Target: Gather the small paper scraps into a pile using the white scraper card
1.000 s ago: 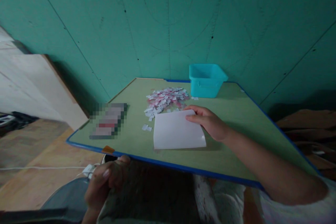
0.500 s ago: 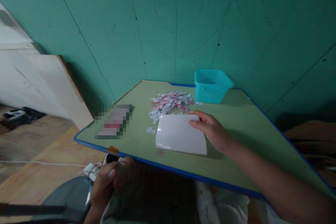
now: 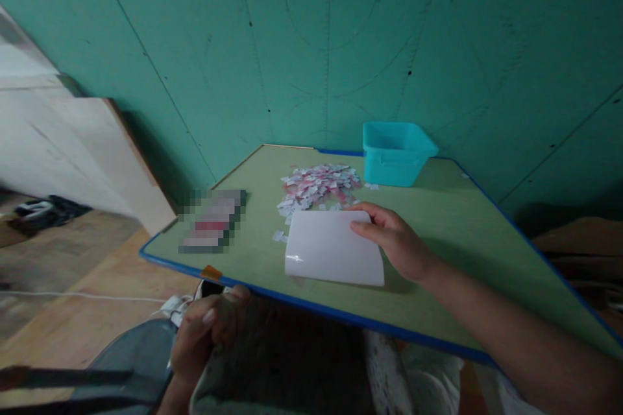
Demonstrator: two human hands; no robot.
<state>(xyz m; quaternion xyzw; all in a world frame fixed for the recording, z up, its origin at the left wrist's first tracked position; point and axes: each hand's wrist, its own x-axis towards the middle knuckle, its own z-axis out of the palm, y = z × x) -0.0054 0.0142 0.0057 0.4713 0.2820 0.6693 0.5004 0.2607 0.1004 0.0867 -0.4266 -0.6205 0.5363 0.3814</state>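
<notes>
My right hand (image 3: 392, 237) grips the top right corner of a blank white sheet (image 3: 331, 246), thumb in front and fingers behind. The sheet is glossy and slightly curved, held over the near part of the table. Just behind it lies a pile of small white and pinkish paper pieces (image 3: 318, 185), partly covered by the sheet's upper edge. Low in the view, by the table's front edge, my left hand (image 3: 209, 331) is closed with its fingers curled in. Whether anything is inside it is hidden.
A turquoise plastic bin (image 3: 396, 165) stands at the back of the green table (image 3: 467, 240) with blue edging. A pixelated flat object (image 3: 214, 220) lies on the left. Behind rises a green wall (image 3: 219, 45); pale boards (image 3: 73, 142) lean at left. A grey stool (image 3: 126, 363) is below.
The view has shifted slightly. The sheet's left end has swung a little leftward, while my right hand keeps its grip. My left hand stays closed by the table edge.
</notes>
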